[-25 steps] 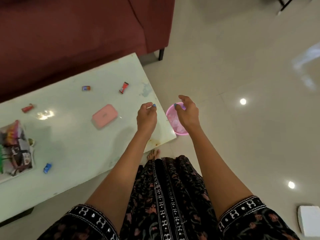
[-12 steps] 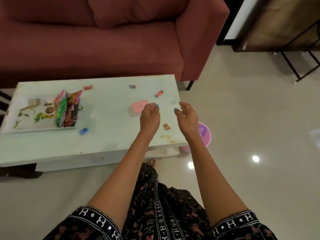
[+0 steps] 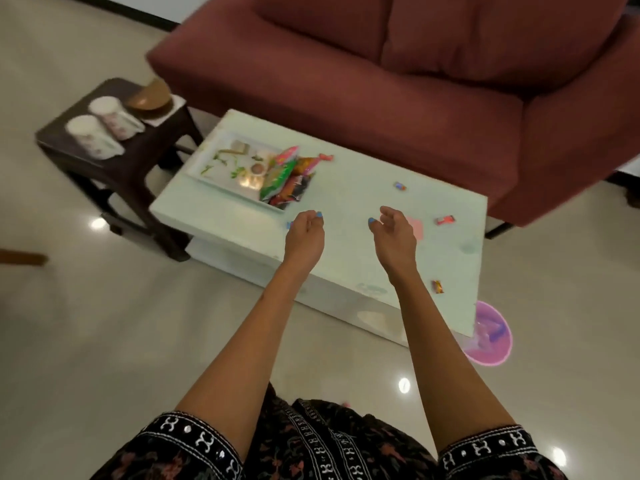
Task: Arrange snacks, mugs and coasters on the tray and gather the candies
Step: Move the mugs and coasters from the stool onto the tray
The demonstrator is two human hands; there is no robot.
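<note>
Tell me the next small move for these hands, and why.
Probably lower the right hand toward the nearest loose candy, the red candy on the table. Both hands hover with nothing held, the left hand too, and the snack packets already sit on the tray, while candies lie scattered.

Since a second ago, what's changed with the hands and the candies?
Mostly the view swung left: the side stool with two mugs now shows, and the pink bowl sits lower right. The left hand and right hand have spread apart, taking hold of nothing. Tray, snack packets and scattered candies lie unmoved.
</note>
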